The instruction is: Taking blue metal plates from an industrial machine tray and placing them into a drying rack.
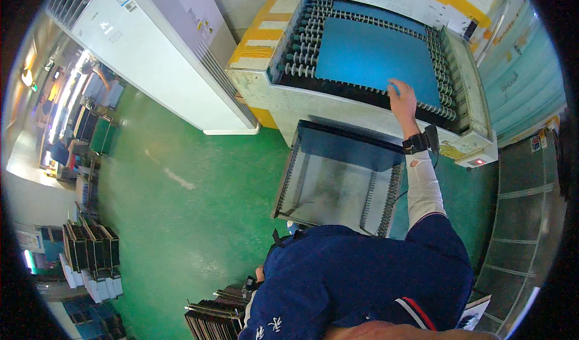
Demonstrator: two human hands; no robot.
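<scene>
A blue sheet lies flat on the machine just beyond the right hand, whose fingers are loosely bent over its near edge with a gap at the thumb and nothing seen pinched between them; whether the fingertips touch the sheet cannot be told. The right arm is stretched well forward, probably because the sheet lies on the far side of a slotted rack. Under the sheet and past its sides run rows of small ridged rollers, which likely bear it level on narrow points of contact and spare its surface from rubbing. They sit inside the pale casing of the machine, its left end wrapped in yellow tape, perhaps to cover a worn edge. Around the right wrist a black strap keeps a small device clear of the palm. Nearer the body than the right hand stands the slotted rack; its toothed sides seem made to keep panels apart. The left hand hangs low by the body, mostly hidden, so its grip cannot be told; just beside it is a stack of upright boards. Forward of that hand rises a tall white cabinet.
</scene>
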